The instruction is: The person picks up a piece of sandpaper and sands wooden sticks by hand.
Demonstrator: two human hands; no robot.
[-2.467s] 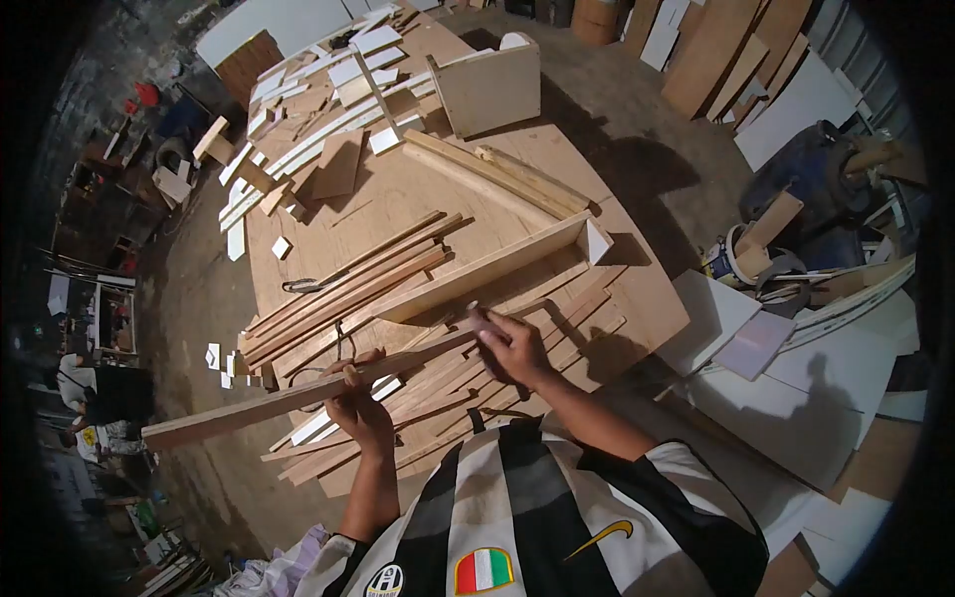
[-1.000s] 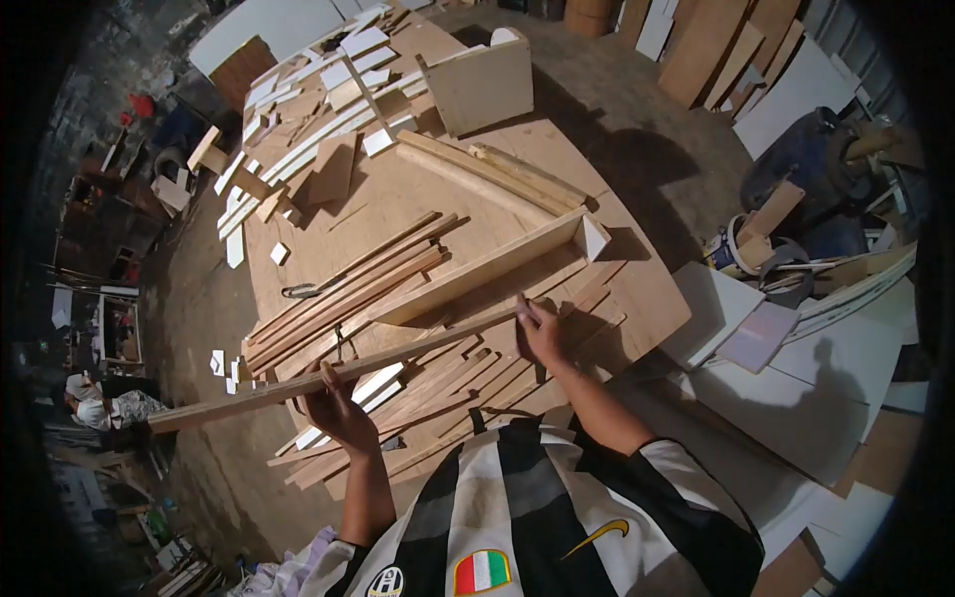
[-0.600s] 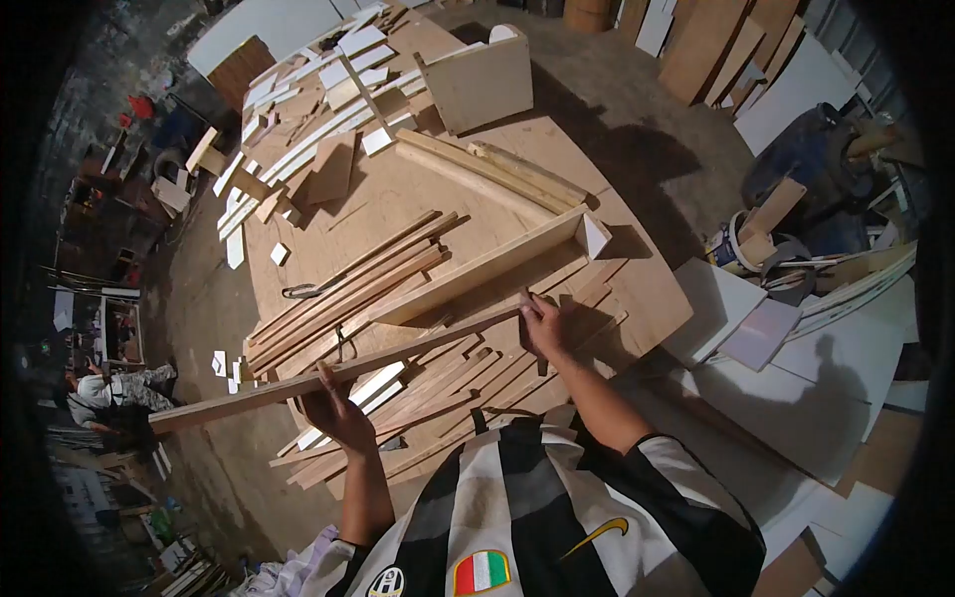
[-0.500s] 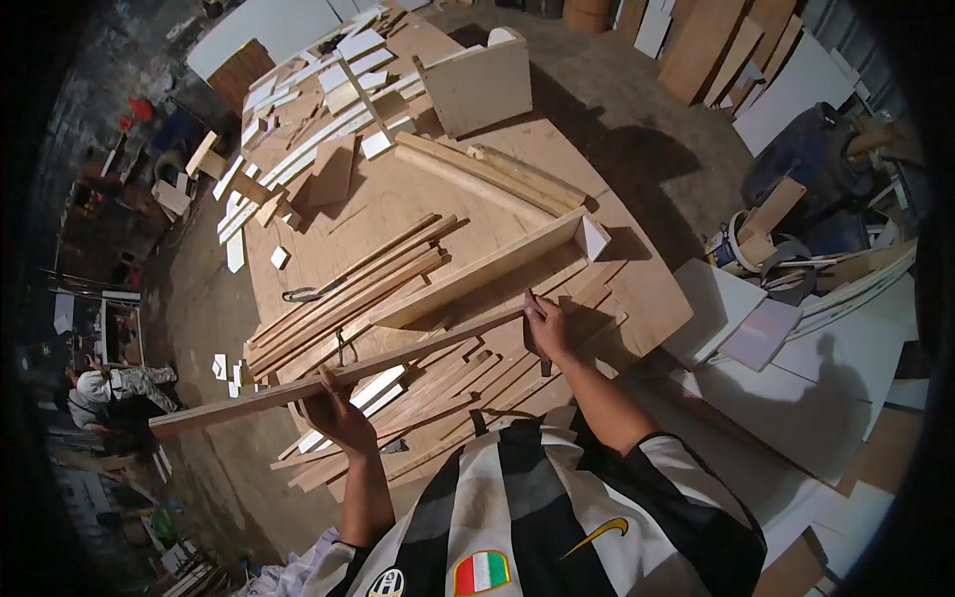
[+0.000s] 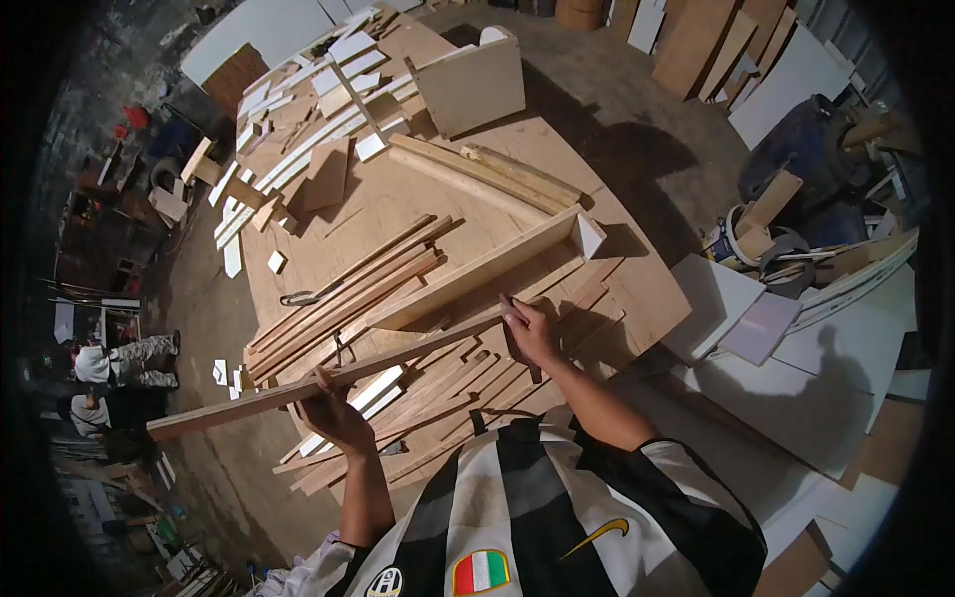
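Wooden strip (image 5: 423,348) is gripped in L hand (image 5: 336,413) from below, thumb over upper edge, approx. mid-length. Dark flat pc. (image 5: 512,343) is gripped in R hand (image 5: 527,330), at R end of strip; whether it is pressed on the wood cannot be told. Strip is held at a slant above worktable (image 5: 388,199), w/ L end projected past table edge, over floor.

Below strip, loose strips (image 5: 448,383) are laid roughly parallel on tabletop. Just beyond, a long trough-like wooden pc. (image 5: 477,269) is set, w/ bundled strips (image 5: 348,303) to its L and two thick timbers (image 5: 477,179) behind. At far end, boxy unit (image 5: 473,90) is stood upright; white offcuts (image 5: 343,80) are scattered to its L.

On R side, white panels (image 5: 811,383) are stacked near bucket (image 5: 741,239). In L bkgd., two persons (image 5: 96,364) are seen, partly in shadow.
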